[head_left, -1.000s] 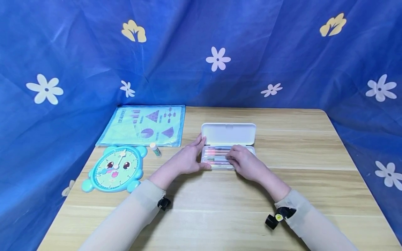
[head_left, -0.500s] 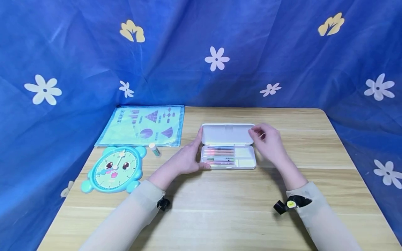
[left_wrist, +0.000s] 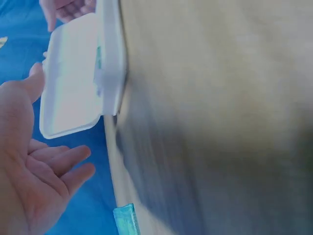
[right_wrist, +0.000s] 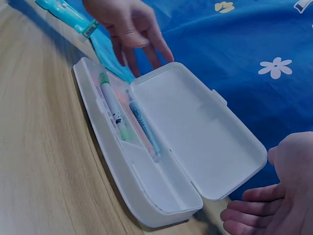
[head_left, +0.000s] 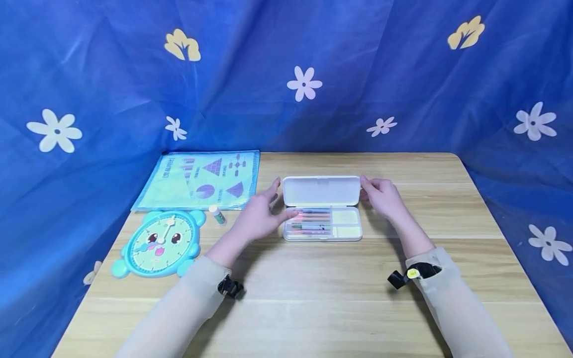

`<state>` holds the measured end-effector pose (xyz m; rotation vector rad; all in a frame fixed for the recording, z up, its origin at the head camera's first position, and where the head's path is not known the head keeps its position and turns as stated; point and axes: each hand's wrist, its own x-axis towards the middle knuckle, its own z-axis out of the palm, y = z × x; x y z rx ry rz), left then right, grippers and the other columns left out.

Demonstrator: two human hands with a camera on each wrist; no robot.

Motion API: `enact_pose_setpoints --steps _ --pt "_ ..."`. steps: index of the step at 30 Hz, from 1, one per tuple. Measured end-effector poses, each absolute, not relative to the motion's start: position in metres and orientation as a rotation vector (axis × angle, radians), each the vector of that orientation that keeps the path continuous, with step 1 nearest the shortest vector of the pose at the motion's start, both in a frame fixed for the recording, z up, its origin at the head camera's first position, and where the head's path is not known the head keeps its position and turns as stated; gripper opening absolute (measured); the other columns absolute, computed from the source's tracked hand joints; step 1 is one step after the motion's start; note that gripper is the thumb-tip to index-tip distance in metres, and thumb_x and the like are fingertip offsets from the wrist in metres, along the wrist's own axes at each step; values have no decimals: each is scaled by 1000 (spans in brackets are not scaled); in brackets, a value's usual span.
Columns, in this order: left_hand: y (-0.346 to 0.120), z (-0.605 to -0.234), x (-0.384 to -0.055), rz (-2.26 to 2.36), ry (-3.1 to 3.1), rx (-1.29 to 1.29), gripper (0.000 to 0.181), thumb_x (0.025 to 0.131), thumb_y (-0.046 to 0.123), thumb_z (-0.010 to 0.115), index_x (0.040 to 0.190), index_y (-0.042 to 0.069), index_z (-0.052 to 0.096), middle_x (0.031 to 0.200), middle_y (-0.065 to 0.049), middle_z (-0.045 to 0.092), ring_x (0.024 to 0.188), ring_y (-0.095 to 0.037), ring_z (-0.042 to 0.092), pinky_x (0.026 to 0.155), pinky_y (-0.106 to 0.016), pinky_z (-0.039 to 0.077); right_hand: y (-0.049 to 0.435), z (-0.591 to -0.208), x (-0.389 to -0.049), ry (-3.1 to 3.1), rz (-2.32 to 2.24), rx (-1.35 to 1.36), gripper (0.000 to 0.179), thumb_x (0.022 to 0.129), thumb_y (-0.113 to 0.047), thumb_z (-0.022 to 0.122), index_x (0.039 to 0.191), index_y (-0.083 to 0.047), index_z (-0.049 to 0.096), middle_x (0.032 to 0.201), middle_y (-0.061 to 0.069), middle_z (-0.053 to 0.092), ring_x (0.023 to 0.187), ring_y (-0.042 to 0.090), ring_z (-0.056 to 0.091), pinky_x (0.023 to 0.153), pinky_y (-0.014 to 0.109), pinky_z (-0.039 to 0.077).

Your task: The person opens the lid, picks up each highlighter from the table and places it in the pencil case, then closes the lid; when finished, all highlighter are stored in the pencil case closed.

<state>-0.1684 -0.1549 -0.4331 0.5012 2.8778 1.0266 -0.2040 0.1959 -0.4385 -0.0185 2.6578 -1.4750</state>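
Observation:
A white pencil case (head_left: 322, 238) lies on the table with its lid (head_left: 321, 191) raised. Several pens (head_left: 313, 219) fill its left part, among them a white pen with green ends (right_wrist: 112, 105). My left hand (head_left: 259, 216) is at the case's left side, thumb reaching over the edge of the tray and fingers spread, gripping nothing. At the lid's right edge is my right hand (head_left: 382, 198). Its thumb touches or nearly touches the lid's rim, while the fingers (right_wrist: 254, 208) lie loosely beyond it.
Left of the case stand a small white-capped glue stick (head_left: 218, 215) and a blue toy clock (head_left: 162, 242). A blue-edged document pouch (head_left: 201, 179) lies behind them. Blue flowered cloth (head_left: 340, 114) hangs behind the wooden table (head_left: 313, 308).
My right hand has left the pens inside the case and come to the lid's right edge. The left hand has lifted its thumb from the front corner and shifted slightly left.

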Motion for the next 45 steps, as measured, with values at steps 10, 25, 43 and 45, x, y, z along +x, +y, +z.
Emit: enact_pose_setpoints --steps 10,25,43,45 --pt "-150 -433 -184 1390 2657 397 87 102 52 68 163 -1 36 155 -21 52 128 -34 64 107 -41 52 191 -440 -211 2458 -1597 47 71 113 -50 42 129 15 65 120 30 69 109 41 70 100 49 57" --pt "-142 -429 -189 1347 2714 359 68 110 45 55 154 -6 47 137 -22 66 127 -35 65 109 -46 51 190 -436 -209 2307 -1704 126 68 113 -45 46 116 21 65 92 18 71 79 21 71 84 39 65" --pt "-141 -427 -194 1439 2656 98 81 107 69 39 105 0 82 124 -21 74 100 -31 78 89 -47 59 191 -431 -205 2287 -1721 98 65 112 -41 51 122 22 64 108 30 72 88 27 75 91 43 63" --pt "-141 -427 -193 1439 2656 95 83 106 70 39 104 -1 82 122 -21 74 99 -31 78 89 -47 59 191 -431 -203 2290 -1729 85 65 112 -41 51 122 22 65 110 32 71 89 28 75 92 43 62"
